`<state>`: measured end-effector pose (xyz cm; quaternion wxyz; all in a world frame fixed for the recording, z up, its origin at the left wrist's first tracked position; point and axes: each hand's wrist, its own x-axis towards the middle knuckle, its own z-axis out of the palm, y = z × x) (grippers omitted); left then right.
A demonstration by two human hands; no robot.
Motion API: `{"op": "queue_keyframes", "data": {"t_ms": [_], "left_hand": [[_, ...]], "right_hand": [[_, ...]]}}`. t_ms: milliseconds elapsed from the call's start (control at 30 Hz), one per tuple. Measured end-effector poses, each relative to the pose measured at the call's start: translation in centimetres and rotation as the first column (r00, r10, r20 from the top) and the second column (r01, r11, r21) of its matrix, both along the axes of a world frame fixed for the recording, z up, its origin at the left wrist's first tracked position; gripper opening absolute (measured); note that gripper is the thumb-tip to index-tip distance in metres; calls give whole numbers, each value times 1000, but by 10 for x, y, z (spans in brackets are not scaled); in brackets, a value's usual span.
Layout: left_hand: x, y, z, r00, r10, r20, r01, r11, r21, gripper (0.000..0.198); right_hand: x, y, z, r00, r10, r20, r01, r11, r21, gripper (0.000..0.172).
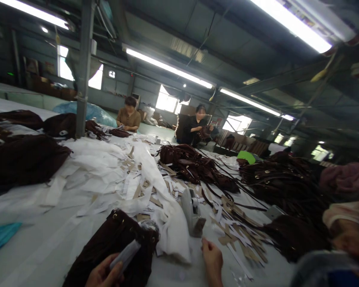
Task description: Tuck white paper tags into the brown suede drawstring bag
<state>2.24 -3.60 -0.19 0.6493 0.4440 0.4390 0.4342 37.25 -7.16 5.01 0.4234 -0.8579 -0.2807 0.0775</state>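
In the head view, a dark brown bag with metal eyelets lies on the table at the front. My left hand is over it, closed on a whitish wrapped strip that slants up across the bag. Just in front of the grey tape dispenser is my right hand, thumb and finger pinched together. Whatever they may hold is too small to make out. White tissue paper lies between the bag and the dispenser.
Brown bags are piled in the middle, at the left and at the right. Cardboard and paper strips litter the table. Two people work across it; another person's arm shows at right. A post stands at left.
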Motion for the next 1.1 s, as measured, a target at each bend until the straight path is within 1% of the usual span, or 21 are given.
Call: {"op": "queue_keyframes", "data": {"t_ms": [33,67,100,133,167,233,300,333,367,400,433,533,600,633,733,833,900,1000,1100], "left_hand": [[0,-1,0,1000,18,-3,-18,999,36,58],[1,-1,1,1000,24,-5,-23,997,75,56],[1,-2,2,1000,25,-7,-24,993,112,54],[0,-2,4,1000,8,-10,-6,990,139,51],[0,-3,6,1000,-5,-17,7,988,157,50],[-1,-3,10,999,-7,-33,12,984,179,46],[-2,-5,13,999,8,-45,2,980,199,42],[-2,-6,15,999,14,-48,-3,977,213,40],[-3,-8,16,998,20,-51,-8,973,231,37],[-3,-9,16,998,28,-54,-14,968,252,35],[-3,-10,17,998,38,-60,-20,961,275,33],[-3,-13,15,993,73,-93,-38,941,336,29],[-2,-14,12,989,86,-118,-37,928,370,27],[-1,-15,10,988,91,-128,-35,921,387,26],[0,-16,4,985,106,-139,-36,900,435,24],[-1,-15,2,986,91,-137,-24,902,431,26],[-3,-13,3,992,56,-110,-9,920,392,29],[-4,-9,5,1000,-13,-13,16,953,303,33],[-4,-6,5,992,-59,115,31,973,230,35]], "right_hand": [[-13,-3,0,998,55,-27,-55,998,14,41],[-29,-5,-1,988,140,-70,-137,990,43,45],[-50,-7,0,962,244,-124,-235,968,84,49],[-73,-8,0,910,365,-194,-342,929,146,51],[-98,-9,2,834,485,-263,-439,872,217,51],[-149,-10,8,673,646,-360,-565,763,314,47],[-191,-8,13,535,740,-408,-651,669,358,44],[-207,-6,15,494,766,-412,-680,636,366,43],[-219,-3,16,479,779,-405,-700,617,360,42],[-227,1,15,493,779,-387,-710,617,338,41],[-232,4,13,535,766,-356,-710,636,302,41],[-235,11,5,711,666,-224,-659,743,115,43],[-234,12,1,790,598,-135,-605,796,-18,43],[-233,12,-1,810,577,-102,-584,808,-74,44],[-234,10,-1,827,561,-34,-556,809,-190,45],[-237,10,2,820,573,-5,-556,793,-251,48],[-239,11,5,813,583,0,-562,784,-262,49],[-240,11,11,792,610,-3,-589,763,-268,51],[-239,10,16,788,612,71,-554,755,-350,53]]}}
